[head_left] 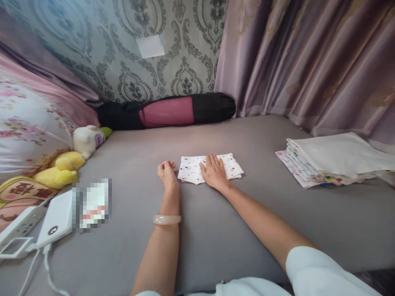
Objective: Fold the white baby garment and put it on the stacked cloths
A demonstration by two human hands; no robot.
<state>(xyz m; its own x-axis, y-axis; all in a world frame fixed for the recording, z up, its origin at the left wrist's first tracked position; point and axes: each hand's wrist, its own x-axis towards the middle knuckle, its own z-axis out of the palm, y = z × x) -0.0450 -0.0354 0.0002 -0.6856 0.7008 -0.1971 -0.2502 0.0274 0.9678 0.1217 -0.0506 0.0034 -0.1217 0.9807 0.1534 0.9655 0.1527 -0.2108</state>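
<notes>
A folded white cloth (188, 167) with a small brown and black print lies flat on the grey bed sheet, its lower edge uneven. My right hand (213, 170) rests palm down on the middle of it, fingers stretched out and slightly apart. Just left of the cloth is my left hand (167, 174), its fingers curled in, a little apart from the cloth's edge. Nothing shows in the curled fingers. A pale bangle (167, 220) circles my left wrist.
On the right sits a stack of folded cloths (336, 158). A black and pink bag (166, 111) lies along the wall. To the left are plush toys (63, 170), a power bank (57, 218) with cables, a power strip (23, 224) and a blurred-out item (95, 203).
</notes>
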